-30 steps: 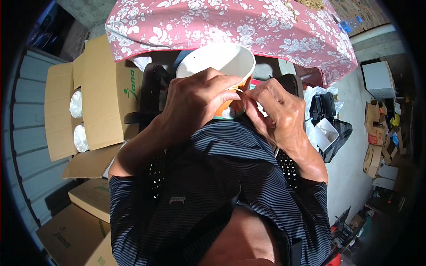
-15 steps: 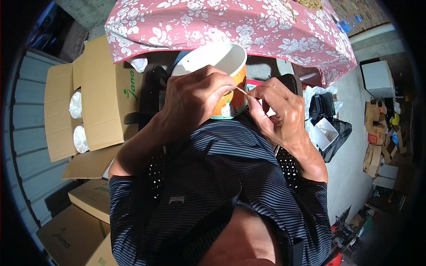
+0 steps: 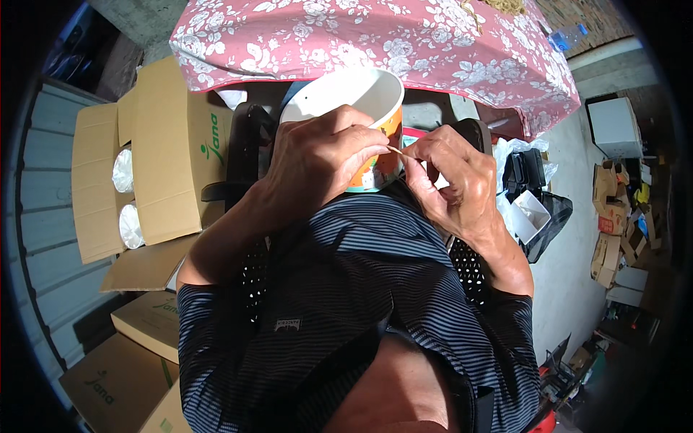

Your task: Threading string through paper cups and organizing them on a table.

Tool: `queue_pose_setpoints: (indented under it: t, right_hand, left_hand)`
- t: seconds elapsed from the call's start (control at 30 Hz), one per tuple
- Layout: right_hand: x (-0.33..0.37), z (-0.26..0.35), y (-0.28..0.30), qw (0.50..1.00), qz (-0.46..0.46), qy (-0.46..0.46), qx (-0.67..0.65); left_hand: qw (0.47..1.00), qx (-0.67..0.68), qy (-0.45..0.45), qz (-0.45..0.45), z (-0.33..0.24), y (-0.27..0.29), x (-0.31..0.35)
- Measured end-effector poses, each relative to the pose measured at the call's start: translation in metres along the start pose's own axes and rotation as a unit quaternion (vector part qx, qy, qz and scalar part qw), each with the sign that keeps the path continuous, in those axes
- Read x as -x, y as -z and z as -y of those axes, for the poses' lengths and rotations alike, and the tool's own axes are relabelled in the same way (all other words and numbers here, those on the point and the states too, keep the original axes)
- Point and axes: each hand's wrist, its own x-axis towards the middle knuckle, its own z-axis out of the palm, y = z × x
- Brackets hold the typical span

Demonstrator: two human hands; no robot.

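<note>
A thin tan strand (image 3: 395,150) runs between my two hands, with only a short piece showing. My left hand (image 3: 321,148) pinches one end between thumb and forefinger. The forefinger and thumb of my right hand (image 3: 456,179) grip the strand a little to the right, the other fingers curled. Behind my left hand, a large paper tub (image 3: 345,90) with a white inside and an orange printed outside rests tilted at my lap, touching my striped shirt. My left hand covers part of its front. What lies at the tub's bottom is hidden.
Ahead stands a table under a pink floral cloth (image 3: 404,50), with a tan stringy heap (image 3: 505,6) at its far edge. An opened cardboard box (image 3: 162,144) holding wrapped white things is at left. Bags and a white box (image 3: 530,216) lie on the floor at right.
My left fingertips have shifted slightly right and down, closer to my right hand, and less of the strand shows between them. The right hand stays almost still.
</note>
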Motion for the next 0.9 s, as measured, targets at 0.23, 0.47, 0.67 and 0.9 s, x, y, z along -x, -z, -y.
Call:
queue_pose_setpoints:
  t: [0.23,0.47,0.67,0.9]
  right_hand:
    - [-0.001,0.001,0.000,1.000,-0.013,-0.008,-0.016]
    - [0.000,0.000,0.001,1.000,-0.007,-0.018,-0.012]
    - [0.001,-0.002,0.001,1.000,0.009,-0.012,-0.016]
    - [-0.004,0.004,-0.003,0.998,0.005,-0.049,-0.045]
  left_hand:
    - [1.000,-0.009,-0.001,0.013,0.005,-0.001,0.003]
    - [1.000,0.008,0.011,0.018,-0.006,0.002,-0.004]
    - [1.000,0.009,-0.003,0.010,0.000,-0.002,-0.001]
    - [1.000,0.005,-0.006,0.000,-0.002,-0.003,0.000]
